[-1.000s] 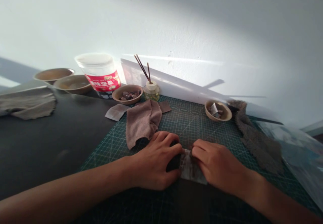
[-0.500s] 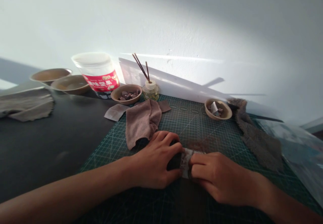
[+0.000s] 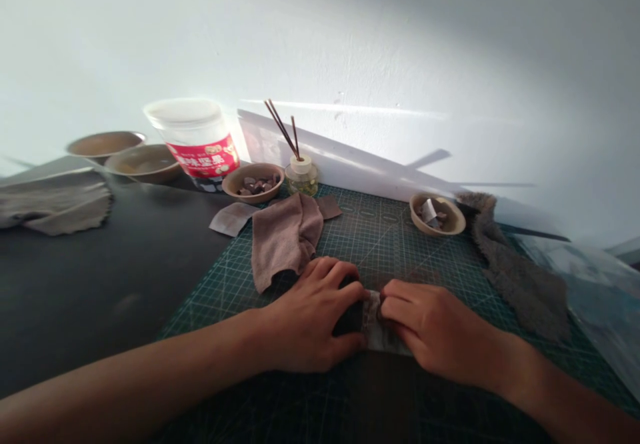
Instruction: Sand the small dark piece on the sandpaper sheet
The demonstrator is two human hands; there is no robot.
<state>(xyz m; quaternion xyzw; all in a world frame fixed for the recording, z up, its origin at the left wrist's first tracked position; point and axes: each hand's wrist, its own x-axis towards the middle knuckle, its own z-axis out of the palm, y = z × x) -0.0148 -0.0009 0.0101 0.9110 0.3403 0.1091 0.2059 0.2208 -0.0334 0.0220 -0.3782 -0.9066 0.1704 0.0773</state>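
A small grey, brown-smudged sheet that looks like sandpaper (image 3: 374,324) lies on the green cutting mat (image 3: 365,244). My left hand (image 3: 315,317) arches over the mat, its thumb and index fingertips pressing the sheet's left edge down. Over the right part of the sheet, my right hand (image 3: 425,324) is closed in a pinch; whatever its fingers hold is hidden. Brownish dust marks the mat just beyond. A brown cloth (image 3: 285,237) lies behind my left hand, with a grey square piece (image 3: 233,219) beside it.
Bowls of small stones stand at the back, one left (image 3: 253,184) and one right (image 3: 438,216). Between them is a reed diffuser (image 3: 301,176). Further left are a plastic tub (image 3: 200,154), two more bowls and a grey cloth (image 3: 55,201). A fuzzy grey cloth (image 3: 525,284) lies right.
My right hand has shifted slightly up over the sheet, so more of its lower edge shows. My left hand keeps its place on the sheet. The whole view has moved a little.
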